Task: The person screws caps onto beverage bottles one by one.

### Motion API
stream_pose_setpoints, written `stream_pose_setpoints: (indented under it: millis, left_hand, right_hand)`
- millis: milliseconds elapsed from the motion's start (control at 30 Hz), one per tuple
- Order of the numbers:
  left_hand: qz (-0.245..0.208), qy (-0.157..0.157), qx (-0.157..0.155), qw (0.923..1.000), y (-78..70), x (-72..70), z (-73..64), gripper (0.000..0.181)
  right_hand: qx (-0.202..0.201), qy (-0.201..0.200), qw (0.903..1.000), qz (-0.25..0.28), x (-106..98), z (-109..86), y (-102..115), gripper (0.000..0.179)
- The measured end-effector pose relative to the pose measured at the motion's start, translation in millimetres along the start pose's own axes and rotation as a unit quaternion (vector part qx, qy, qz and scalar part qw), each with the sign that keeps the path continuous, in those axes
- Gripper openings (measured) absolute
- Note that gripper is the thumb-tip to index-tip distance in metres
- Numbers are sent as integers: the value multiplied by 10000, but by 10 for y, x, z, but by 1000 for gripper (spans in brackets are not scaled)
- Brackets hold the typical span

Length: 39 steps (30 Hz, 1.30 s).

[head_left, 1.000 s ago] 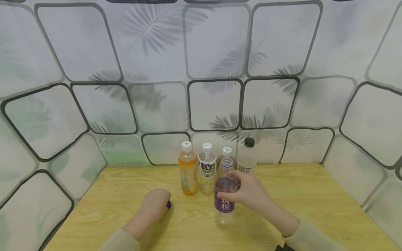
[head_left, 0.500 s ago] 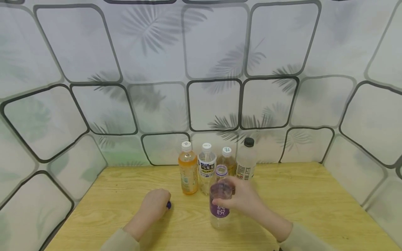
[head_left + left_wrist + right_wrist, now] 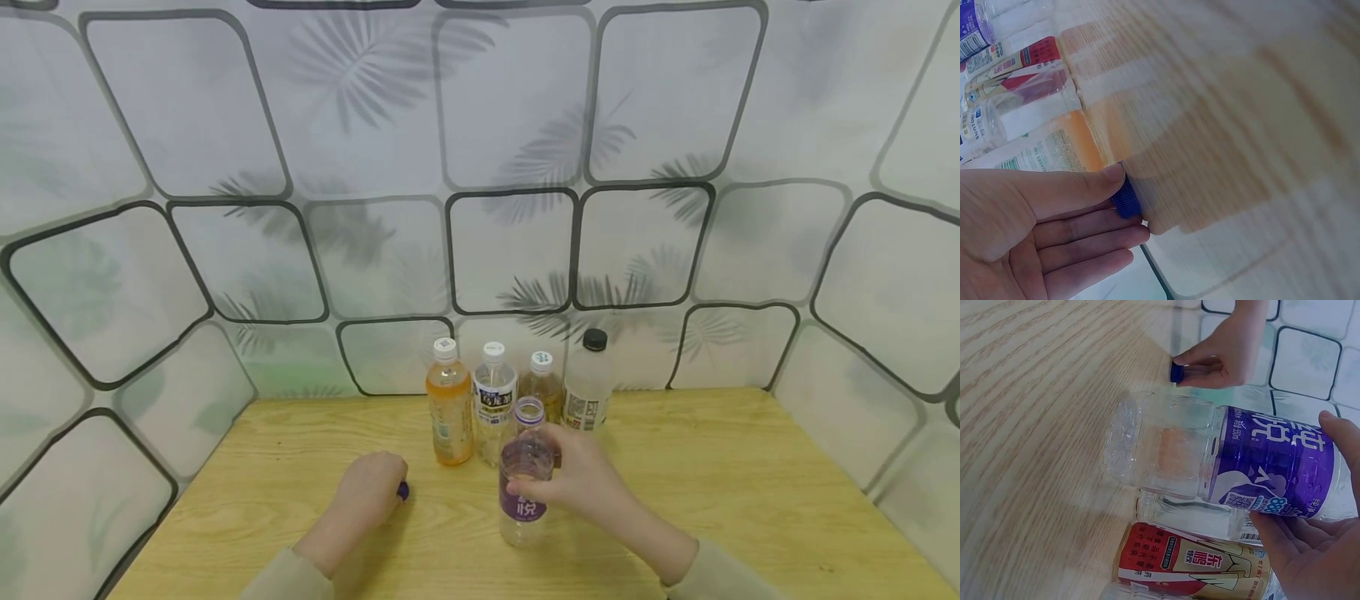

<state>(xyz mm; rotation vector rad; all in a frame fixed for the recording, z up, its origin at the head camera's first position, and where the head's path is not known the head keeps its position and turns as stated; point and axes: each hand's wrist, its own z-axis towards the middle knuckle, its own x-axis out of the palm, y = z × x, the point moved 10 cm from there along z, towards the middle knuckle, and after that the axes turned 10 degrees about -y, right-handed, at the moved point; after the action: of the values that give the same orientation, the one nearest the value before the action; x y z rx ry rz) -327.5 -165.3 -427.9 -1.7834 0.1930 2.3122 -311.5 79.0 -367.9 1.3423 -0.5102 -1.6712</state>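
My right hand (image 3: 588, 483) grips a clear plastic water bottle (image 3: 522, 527) with a purple label, thumb on one side and fingers round the other. Upright, the bottle has its base at the tabletop, and its mouth (image 3: 529, 408) is bare, with no cap on it. In the right wrist view the purple label (image 3: 1266, 462) shows in full colour between thumb and fingers. To the left, my left hand (image 3: 363, 496) stays low at the table, pinching a dark blue bottle cap (image 3: 1127, 199) between thumb and fingers.
Behind the water bottle stand several capped bottles: an orange drink (image 3: 450, 421), a clear bottle (image 3: 495, 404) with a white cap, a brown drink (image 3: 542, 387) and a black-capped bottle (image 3: 590, 379). A patterned curtain wall (image 3: 390, 275) surrounds the wooden table (image 3: 720, 483).
My right hand has brought the water bottle slightly left and nearer to me, and it has come to rest over the last half second. My left hand has kept its place with the cap.
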Motion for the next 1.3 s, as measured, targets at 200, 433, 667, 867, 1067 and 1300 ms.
stream_pose_setpoints:
  millis: [200, 433, 667, 867, 1067, 1300]
  left_hand:
    - [-37, 29, 20, 10000, -11, 10, -15, 33]
    - [-45, 32, 25, 10000, -15, 12, -13, 35]
    - [-30, 19, -19, 10000, -14, 0, -14, 38]
    - [-68, -48, 32, 10000, -25, -14, -21, 38]
    - [-133, -72, 39, 9999, -19, -22, -22, 40]
    - [-256, -27, 11, 9997, 14, 9, -10, 44]
  right_hand:
    - [-51, 19, 10000, -3, 8, 4, 8, 55]
    - [8, 32, 10000, 51, 9, -8, 7, 57]
    - [99, 26, 9999, 56, 12, -22, -8, 58]
    - [159, 42, 9999, 45, 15, -24, -14, 57]
    - [152, 13, 9999, -14, 10, -22, -13, 57]
    - [208, 36, 9998, 13, 9, -25, -15, 57]
